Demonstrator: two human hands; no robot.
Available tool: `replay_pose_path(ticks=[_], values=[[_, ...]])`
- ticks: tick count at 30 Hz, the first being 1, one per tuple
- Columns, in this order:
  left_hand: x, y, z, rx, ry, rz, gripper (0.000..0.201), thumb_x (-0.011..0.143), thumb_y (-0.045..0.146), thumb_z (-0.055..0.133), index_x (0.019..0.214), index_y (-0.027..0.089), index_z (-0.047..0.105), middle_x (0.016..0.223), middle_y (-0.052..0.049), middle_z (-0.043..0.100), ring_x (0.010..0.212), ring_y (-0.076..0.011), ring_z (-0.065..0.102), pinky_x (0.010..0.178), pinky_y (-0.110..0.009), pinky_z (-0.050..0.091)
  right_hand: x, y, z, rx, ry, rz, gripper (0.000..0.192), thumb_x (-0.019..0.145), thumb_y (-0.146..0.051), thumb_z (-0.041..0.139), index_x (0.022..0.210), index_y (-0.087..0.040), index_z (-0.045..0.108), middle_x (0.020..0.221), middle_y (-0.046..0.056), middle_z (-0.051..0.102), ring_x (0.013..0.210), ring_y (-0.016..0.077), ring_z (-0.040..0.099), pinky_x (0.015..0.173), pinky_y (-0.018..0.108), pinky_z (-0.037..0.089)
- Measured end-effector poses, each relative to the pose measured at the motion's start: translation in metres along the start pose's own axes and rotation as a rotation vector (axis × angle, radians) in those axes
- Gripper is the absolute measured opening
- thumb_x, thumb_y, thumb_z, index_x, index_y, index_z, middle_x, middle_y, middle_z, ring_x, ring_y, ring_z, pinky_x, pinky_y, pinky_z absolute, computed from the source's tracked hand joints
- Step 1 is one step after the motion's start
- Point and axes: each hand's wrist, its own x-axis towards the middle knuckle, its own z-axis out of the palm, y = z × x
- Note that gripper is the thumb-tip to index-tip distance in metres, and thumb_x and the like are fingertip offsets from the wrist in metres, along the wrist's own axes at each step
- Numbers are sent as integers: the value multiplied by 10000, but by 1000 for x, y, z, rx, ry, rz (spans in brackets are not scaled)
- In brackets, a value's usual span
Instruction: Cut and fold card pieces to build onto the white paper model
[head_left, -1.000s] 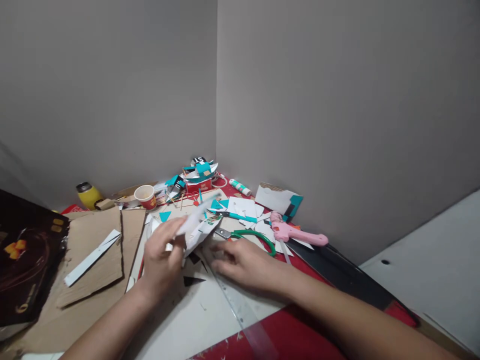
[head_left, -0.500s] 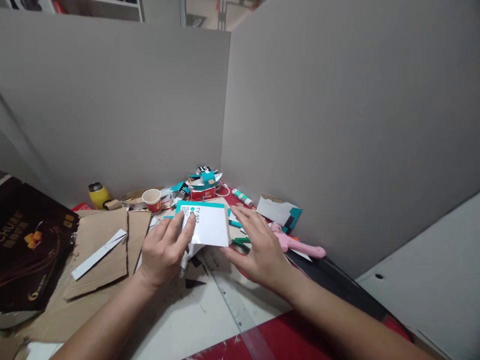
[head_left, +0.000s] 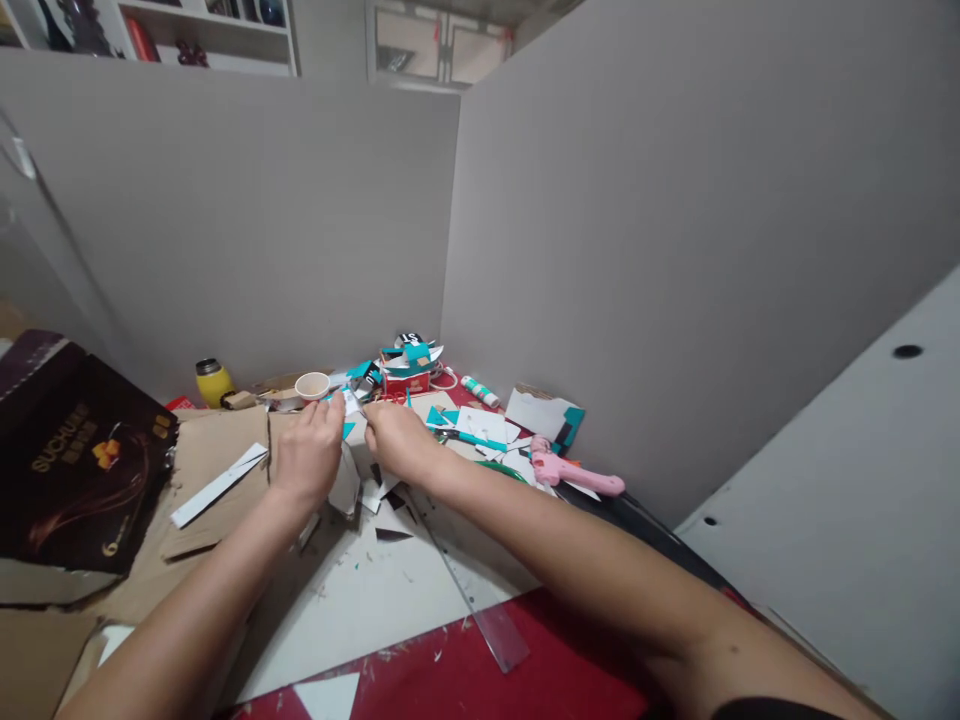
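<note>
My left hand (head_left: 307,452) and my right hand (head_left: 397,440) are close together over the far middle of the table. Both pinch a white card with a teal edge (head_left: 347,487), which hangs bent beneath the fingers. A small teal and white corner of it shows between the fingertips. The paper cup (head_left: 313,385) stands just beyond my left hand. Green-handled scissors (head_left: 496,466) lie to the right of my right wrist, partly hidden by paper scraps.
A pink glue gun (head_left: 574,472) and a glue stick (head_left: 480,391) lie at the right by the grey partition. A clear ruler (head_left: 469,595) runs toward me. Brown cardboard (head_left: 217,440) with a white strip (head_left: 217,486), a dark box (head_left: 75,470) and a yellow bottle (head_left: 212,380) are at the left.
Both hands have moved farther away across the table and closed in on the card. The card, flat and facing me before, is now bent under the fingers. The view has tilted up.
</note>
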Motion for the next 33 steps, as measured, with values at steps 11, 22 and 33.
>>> replay_pose_path(ticks=[11,22,33], values=[[-30,-14,5,-93,-212,-67,507,901,103,353,1375,218,488,1301,-198,573,1168,-341,552,920,-472,443,10,-19,22,35,-92,60,281,851,-259,483,835,-118,725,867,163,737,800,262,674,687,301,428],[-21,-31,-1,-625,-310,-194,548,700,119,573,1240,203,616,1236,-87,663,1144,-274,597,989,-401,449,-1,-4,70,147,52,22,275,888,-197,447,1035,-158,677,920,88,742,815,204,674,690,245,439],[-17,-60,25,-906,-106,-569,452,760,185,509,1196,101,592,1039,-110,705,845,-191,674,763,-303,530,-10,4,85,172,158,-198,522,863,-109,422,1383,-143,454,1100,101,697,980,211,638,865,296,475]])
